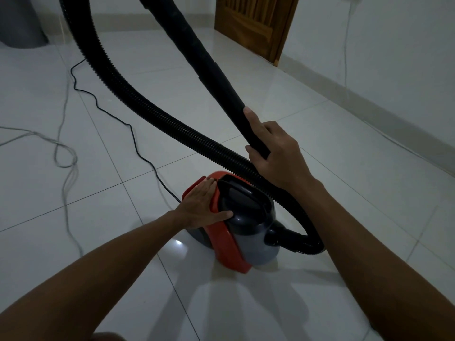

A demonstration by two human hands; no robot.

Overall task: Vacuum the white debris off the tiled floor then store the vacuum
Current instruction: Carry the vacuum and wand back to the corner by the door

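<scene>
A small red and grey canister vacuum (248, 242) stands on the white tiled floor (320, 134) in front of me. My left hand (204, 205) lies flat on its red top, fingers straight and thumb touching the black handle. My right hand (273, 153) grips the lower end of the black rigid wand (197, 50), which rises up and away out of the top of the frame. A black ribbed hose (138, 99) loops from the vacuum's front port up to the left. No white debris shows on the tiles.
The black power cord (103, 109) snakes across the floor from the vacuum to the far left. A thin grey cable (64, 153) lies looped at the left. A wooden door (256, 23) and a white wall stand at the right, a dark grey bin (19, 20) at the top left.
</scene>
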